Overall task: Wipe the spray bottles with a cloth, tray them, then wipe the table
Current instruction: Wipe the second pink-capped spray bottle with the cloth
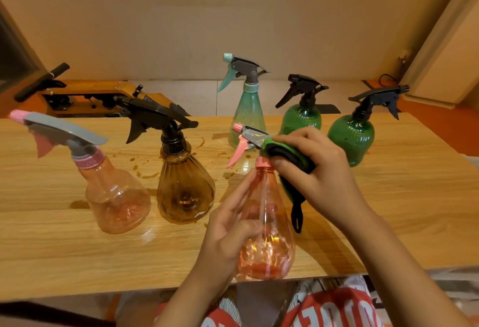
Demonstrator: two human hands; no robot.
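- The pink bottle (269, 243) is held at the near edge of the desk (77, 262), at 6 o'clock in view. Its long axis is near upright, and its nozzle points toward 9 o'clock.
- The left grip (230, 230) curls round the bottle's body from the 8 o'clock side, with the forefinger stretched up toward the neck.
- The right grip (321, 171) reaches in from 4 o'clock. Its fingers clasp a green-and-black cloth (287, 154) against the back of the spray head.
- A brown bottle (185, 191) stands upright on the desk at 9 o'clock of the pink one.
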